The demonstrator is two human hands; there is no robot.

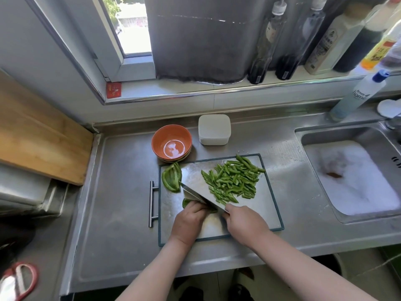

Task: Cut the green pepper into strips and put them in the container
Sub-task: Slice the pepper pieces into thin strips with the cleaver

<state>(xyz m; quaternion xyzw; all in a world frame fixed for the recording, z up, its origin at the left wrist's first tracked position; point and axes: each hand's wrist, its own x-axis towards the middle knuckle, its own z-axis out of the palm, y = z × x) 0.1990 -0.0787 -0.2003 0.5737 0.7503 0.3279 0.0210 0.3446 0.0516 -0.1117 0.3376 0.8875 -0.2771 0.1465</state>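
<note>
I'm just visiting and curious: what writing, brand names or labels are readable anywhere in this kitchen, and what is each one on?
"home": on the clear blue-capped bottle beside the sink; a smaller word above it is too blurred to read.
Tall bottles on the windowsill: labels carry characters, too blurred to read.
Yellow-labelled bottle at far right: print unreadable.
Red packet on the sill: markings too small to read.
Nothing else shows text.

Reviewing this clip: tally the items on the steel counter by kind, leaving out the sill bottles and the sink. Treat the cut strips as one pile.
Cutting board: 1
Knife: 1
Uncut pepper pieces: 2, one at the board's left edge, one under the left hand
Strip pile: 1
Orange bowl stack: 1
White container: 1
Blue-capped bottle: 1
Total: 8
</note>
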